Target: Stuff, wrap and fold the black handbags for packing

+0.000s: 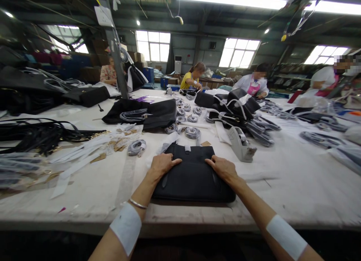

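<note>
A black handbag [191, 182] lies flat on the white table in front of me, its wide bottom edge towards me. My left hand [162, 165] grips its upper left side, thumb on top and the fingers partly hidden by the edge. On the upper right side, my right hand [224, 169] holds the bag the same way. A small white wrap [187, 149] sits at the middle of the bag's top edge. Just beyond the bag lies a coiled strap in clear wrapping [192, 132], and another wrapped strap coil [137, 147] rests to the left.
A grey tape dispenser [243, 145] stands right of the bag. Black straps [42, 135] and paper tags [120, 142] spread over the left. More black bags [160, 112] and a bag pile [234, 108] lie farther back. Several co-workers, one in a yellow top [187, 80], are across the table [296, 185].
</note>
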The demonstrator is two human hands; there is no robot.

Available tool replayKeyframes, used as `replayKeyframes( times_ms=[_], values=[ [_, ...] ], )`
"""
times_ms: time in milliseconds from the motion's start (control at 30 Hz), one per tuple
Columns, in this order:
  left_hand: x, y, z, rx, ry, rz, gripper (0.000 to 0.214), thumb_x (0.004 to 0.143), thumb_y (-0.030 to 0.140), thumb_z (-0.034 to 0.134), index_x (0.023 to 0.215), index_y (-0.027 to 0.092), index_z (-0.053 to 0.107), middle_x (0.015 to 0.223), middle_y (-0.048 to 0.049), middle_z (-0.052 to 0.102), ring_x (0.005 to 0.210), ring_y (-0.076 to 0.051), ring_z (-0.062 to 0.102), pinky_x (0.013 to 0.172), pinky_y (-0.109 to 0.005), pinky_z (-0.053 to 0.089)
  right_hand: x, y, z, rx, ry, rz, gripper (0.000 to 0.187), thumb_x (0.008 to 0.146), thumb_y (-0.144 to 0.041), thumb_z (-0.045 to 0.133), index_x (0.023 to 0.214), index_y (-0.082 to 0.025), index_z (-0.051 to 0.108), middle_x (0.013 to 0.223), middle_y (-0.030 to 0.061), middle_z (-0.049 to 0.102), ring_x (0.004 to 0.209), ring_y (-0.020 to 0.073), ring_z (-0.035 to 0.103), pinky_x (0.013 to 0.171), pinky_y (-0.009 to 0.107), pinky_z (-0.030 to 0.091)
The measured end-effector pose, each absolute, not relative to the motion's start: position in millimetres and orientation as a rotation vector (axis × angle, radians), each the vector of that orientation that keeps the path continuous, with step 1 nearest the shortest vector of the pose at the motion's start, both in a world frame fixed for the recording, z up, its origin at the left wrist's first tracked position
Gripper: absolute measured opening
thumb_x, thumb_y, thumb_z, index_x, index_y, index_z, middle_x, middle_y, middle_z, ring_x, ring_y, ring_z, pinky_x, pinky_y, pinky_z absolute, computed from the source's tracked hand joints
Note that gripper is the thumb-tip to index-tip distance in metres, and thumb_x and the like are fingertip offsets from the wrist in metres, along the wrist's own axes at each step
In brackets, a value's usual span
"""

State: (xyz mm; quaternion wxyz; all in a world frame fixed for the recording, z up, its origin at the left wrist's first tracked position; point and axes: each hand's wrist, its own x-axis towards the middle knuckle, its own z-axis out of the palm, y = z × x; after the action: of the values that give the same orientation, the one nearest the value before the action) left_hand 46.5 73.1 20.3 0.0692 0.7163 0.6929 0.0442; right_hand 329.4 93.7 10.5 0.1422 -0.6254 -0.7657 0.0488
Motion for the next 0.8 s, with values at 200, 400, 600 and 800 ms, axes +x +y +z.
replayKeyframes(
  times_ms=[200,400,600,800],
  values=[
    [64,65,17,2.465,2.05,0.224,0.038,0.095,0.05,0.041,0.101,0.019,0.061,0.104,-0.0117,0.069,0.102,-0.028,0.063,0.086,-0.038,0.043,272,94,16,-1.679,-2.46,0.228,0.049,0.092,-0.064,0.039,0.086,-0.023,0.065,0.085,0.0089,0.072,0.084,0.0267,0.067,0.07,0.033,0.042],
    [65,67,13,2.396,2.023,0.156,0.039,0.097,0.049,0.034,0.104,0.02,0.058,0.089,-0.0099,0.072,0.088,-0.025,0.069,0.076,-0.035,0.047,243,108,16,-1.617,-2.566,0.372,0.063,0.087,-0.075,0.032,0.08,-0.023,0.066,0.082,0.0077,0.072,0.08,0.0251,0.067,0.064,0.029,0.041],
    [65,68,14,2.346,2.072,0.196,0.04,0.095,0.054,0.038,0.104,0.02,0.058,0.089,-0.0109,0.072,0.091,-0.027,0.069,0.079,-0.036,0.046,248,110,16,-1.571,-2.62,0.433,0.061,0.086,-0.076,0.034,0.076,-0.024,0.066,0.077,0.004,0.071,0.074,0.021,0.066,0.059,0.026,0.039],
    [64,71,17,2.307,2.097,0.232,0.045,0.091,0.056,0.045,0.105,0.016,0.057,0.088,-0.0133,0.071,0.09,-0.029,0.068,0.078,-0.038,0.046,247,101,12,-1.625,-2.571,0.253,0.063,0.087,-0.076,0.03,0.083,-0.024,0.065,0.079,0.0071,0.07,0.078,0.0257,0.067,0.062,0.029,0.04]
  ],
)
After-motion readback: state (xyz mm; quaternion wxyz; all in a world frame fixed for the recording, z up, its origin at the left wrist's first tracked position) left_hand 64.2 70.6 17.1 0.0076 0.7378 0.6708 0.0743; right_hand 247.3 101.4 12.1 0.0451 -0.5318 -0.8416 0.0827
